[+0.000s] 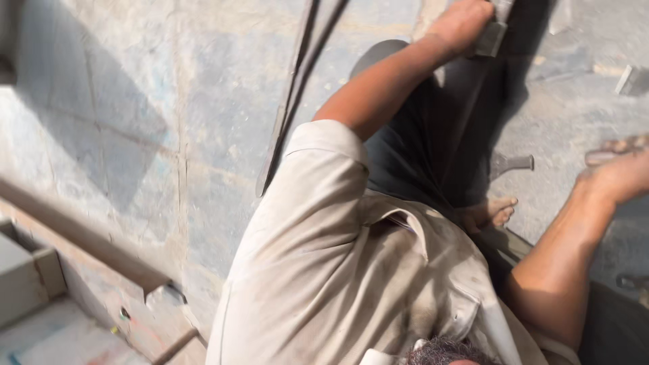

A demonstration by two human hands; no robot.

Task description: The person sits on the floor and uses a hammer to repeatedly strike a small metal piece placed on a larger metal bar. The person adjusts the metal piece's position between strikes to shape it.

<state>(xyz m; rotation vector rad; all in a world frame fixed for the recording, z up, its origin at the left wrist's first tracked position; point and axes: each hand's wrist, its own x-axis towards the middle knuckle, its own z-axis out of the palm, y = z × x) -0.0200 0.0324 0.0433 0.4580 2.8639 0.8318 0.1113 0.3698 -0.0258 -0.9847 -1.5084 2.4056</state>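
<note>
I look down along my own body: beige shirt (338, 270), dark trousers (412, 135) and a bare foot (492, 212). My left hand (463, 23) reaches to the top edge and grips a grey metal tool (490, 37), whose upper part is cut off by the frame. My right hand (618, 169) is stretched out at the right edge. It rests on the grey concrete floor (561, 115) with its blurred fingers spread and nothing in it.
A long dark metal bar (291, 101) lies slanted on the worn concrete to the left of my body. A small metal piece (515, 163) lies near my foot, another (632, 81) at the right edge. A raised ledge (88, 243) runs across the lower left.
</note>
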